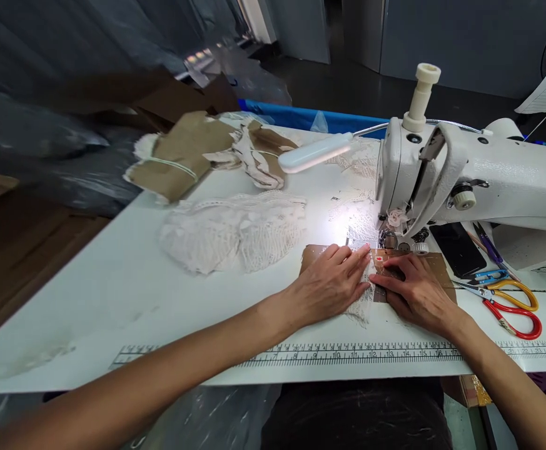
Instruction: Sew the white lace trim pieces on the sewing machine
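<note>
My left hand [333, 284] lies flat, fingers stretched out, on a piece of white lace [363, 305] laid over brown paper [311, 255] in front of the needle. My right hand [416, 290] presses down on the same brown paper beside it, fingers together and flat, fingertips touching the lace strip. Both hands sit just before the presser foot [388, 240] of a white sewing machine [488, 175].
A pile of white lace pieces [235, 231] lies left of the hands. Bundles of brown paper and lace [183, 153] sit further back. Scissors with red and yellow handles [511, 306], a blue clipper and a black phone [458, 249] lie at the right. A lamp [317, 152] lights the work. A ruler [348, 353] runs along the table's front.
</note>
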Tool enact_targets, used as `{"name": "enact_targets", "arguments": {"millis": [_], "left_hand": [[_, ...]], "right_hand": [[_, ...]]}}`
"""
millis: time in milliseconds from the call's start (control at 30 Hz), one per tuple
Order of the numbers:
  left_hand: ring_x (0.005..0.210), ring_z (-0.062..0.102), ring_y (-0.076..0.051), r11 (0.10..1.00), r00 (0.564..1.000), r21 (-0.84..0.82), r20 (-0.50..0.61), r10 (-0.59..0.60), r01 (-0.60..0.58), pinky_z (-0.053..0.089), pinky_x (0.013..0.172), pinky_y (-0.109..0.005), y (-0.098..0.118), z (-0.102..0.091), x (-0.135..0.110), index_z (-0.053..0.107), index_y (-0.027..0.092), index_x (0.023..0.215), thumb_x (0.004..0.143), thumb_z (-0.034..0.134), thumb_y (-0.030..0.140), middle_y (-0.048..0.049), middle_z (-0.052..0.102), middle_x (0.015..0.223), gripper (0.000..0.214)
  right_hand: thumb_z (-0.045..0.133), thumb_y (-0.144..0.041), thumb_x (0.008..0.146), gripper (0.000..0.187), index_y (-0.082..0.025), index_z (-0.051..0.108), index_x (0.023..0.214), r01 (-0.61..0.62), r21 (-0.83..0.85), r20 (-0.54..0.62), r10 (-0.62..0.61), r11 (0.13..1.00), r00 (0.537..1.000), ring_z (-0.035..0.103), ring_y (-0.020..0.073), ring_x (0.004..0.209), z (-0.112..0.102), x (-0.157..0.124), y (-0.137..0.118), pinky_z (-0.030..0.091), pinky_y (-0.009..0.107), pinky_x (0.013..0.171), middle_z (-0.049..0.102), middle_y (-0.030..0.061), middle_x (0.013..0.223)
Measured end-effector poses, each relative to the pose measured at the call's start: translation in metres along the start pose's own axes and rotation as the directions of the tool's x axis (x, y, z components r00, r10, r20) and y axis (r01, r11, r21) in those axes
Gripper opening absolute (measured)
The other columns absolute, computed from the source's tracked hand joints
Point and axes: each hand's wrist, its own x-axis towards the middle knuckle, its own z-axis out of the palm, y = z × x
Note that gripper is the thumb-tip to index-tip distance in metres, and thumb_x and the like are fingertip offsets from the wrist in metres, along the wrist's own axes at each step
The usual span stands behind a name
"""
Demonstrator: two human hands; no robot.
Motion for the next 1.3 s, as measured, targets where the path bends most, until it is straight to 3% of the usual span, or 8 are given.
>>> {"name": "enact_targets", "arguments": {"millis": [267, 400, 667, 1000, 1300], "left_hand": [[0.093, 0.057, -0.026, 0.994, 0.996, -0.105, 0.077, 0.043, -0.034, 0.042, 0.080, -0.040, -0.021, 0.005, 0.020, 0.062, 0.009, 0.115, 0.103, 0.037, 0.034, -0.0159, 0.063, 0.126, 0.037], [0.100, 0.057, -0.028, 0.976, 0.998, -0.216, 0.057, 0.028, -0.015, 0.042, 0.082, -0.041, -0.030, 0.009, 0.022, 0.061, 0.010, 0.117, 0.102, 0.039, 0.034, -0.0156, 0.064, 0.125, 0.036], [0.104, 0.057, -0.029, 0.970, 0.999, -0.242, 0.033, 0.006, 0.002, 0.040, 0.088, -0.046, -0.030, 0.014, 0.016, 0.059, 0.010, 0.120, 0.102, 0.040, 0.033, -0.0166, 0.064, 0.127, 0.035], [0.108, 0.057, -0.030, 0.928, 0.996, -0.365, 0.069, -0.049, 0.071, 0.039, 0.091, -0.049, -0.030, 0.013, 0.018, 0.060, 0.014, 0.121, 0.103, 0.032, 0.036, -0.0146, 0.066, 0.125, 0.040], [0.110, 0.056, -0.030, 0.920, 0.995, -0.384, 0.087, -0.047, 0.077, 0.037, 0.094, -0.052, -0.032, 0.015, 0.015, 0.058, 0.015, 0.128, 0.102, 0.035, 0.036, -0.0154, 0.064, 0.128, 0.040]], "right_hand": [[0.051, -0.020, 0.093, 0.032, -0.027, 0.064, 0.121, -0.078, -0.052, -0.058, 0.075, 0.996, 0.995, 0.050, 0.0274, 0.102, 0.003, 0.004, 0.002, 0.050, 0.045, 0.088, 0.055, 0.0113, 0.117], [0.051, -0.020, 0.093, 0.033, -0.028, 0.063, 0.123, -0.110, -0.064, -0.048, 0.107, 0.992, 0.993, 0.049, 0.0278, 0.102, 0.005, 0.006, 0.001, 0.049, 0.045, 0.087, 0.055, 0.0108, 0.118], [0.048, -0.019, 0.094, 0.036, -0.024, 0.060, 0.127, -0.131, -0.081, -0.015, 0.130, 0.988, 0.991, 0.050, 0.0296, 0.103, 0.005, 0.006, -0.002, 0.049, 0.047, 0.086, 0.055, 0.0132, 0.118], [0.051, -0.018, 0.092, 0.034, -0.025, 0.062, 0.124, -0.139, -0.071, -0.042, 0.137, 0.988, 0.990, 0.052, 0.0268, 0.099, 0.004, 0.007, 0.000, 0.050, 0.043, 0.085, 0.055, 0.0117, 0.115], [0.054, -0.019, 0.092, 0.039, -0.028, 0.061, 0.128, -0.165, -0.080, -0.003, 0.165, 0.983, 0.986, 0.050, 0.0278, 0.102, 0.004, 0.007, -0.003, 0.048, 0.044, 0.087, 0.054, 0.0112, 0.116]]}}
